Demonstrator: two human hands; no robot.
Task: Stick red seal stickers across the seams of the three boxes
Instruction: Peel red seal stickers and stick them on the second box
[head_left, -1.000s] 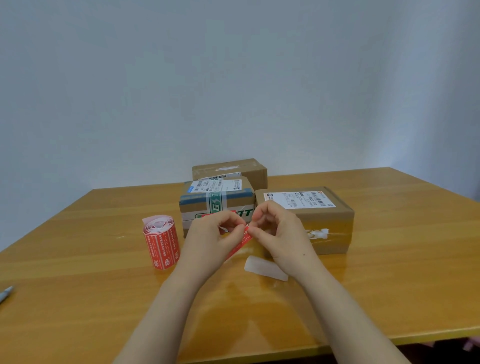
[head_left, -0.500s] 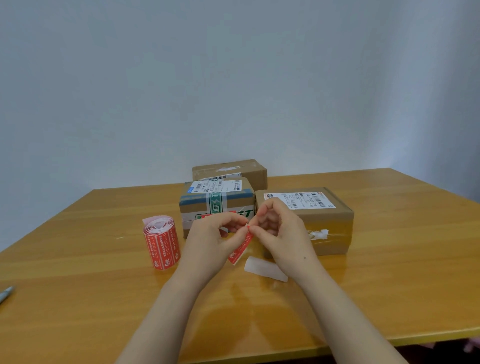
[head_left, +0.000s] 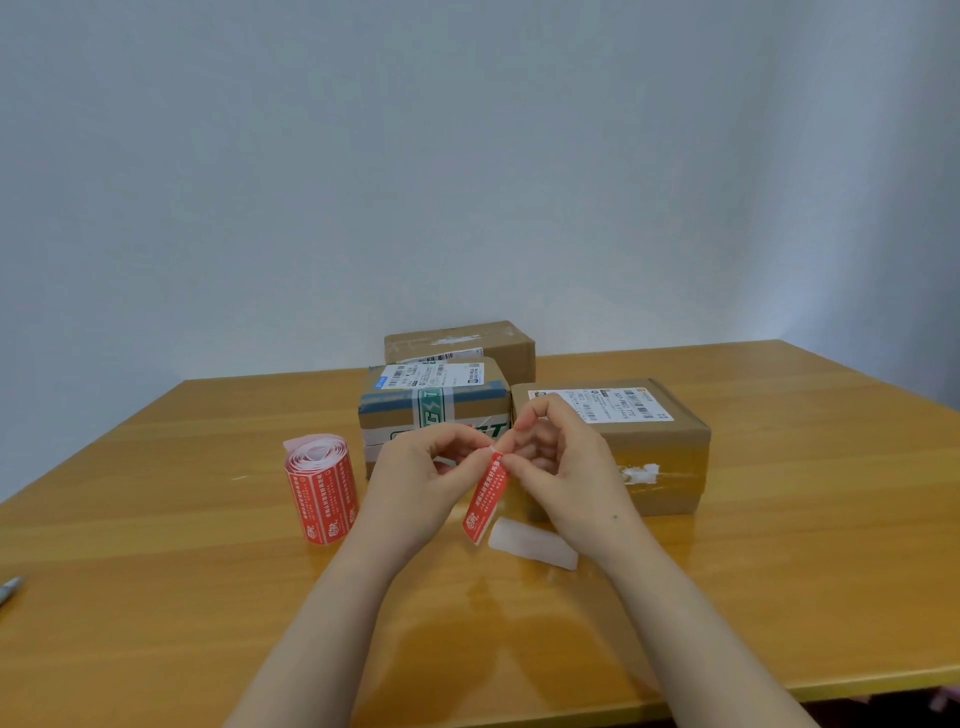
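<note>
One wide-angle camera worn on the head, facing 12 o'clock and tilted down across the table (head_left: 156, 597), left hand (head_left: 415, 486) and right hand (head_left: 569, 470) close in at centre, wall (head_left: 467, 156) behind at 12 o'clock

Table (head_left: 779, 571): glossy orange-brown wood, fills the lower half of the frame.
Wall (head_left: 467, 156): plain pale grey-blue, upper half.
Pen (head_left: 10, 590): grey tip only, at the left edge, on the table.
White paper strip (head_left: 535, 545): lies flat, lower centre.
</note>
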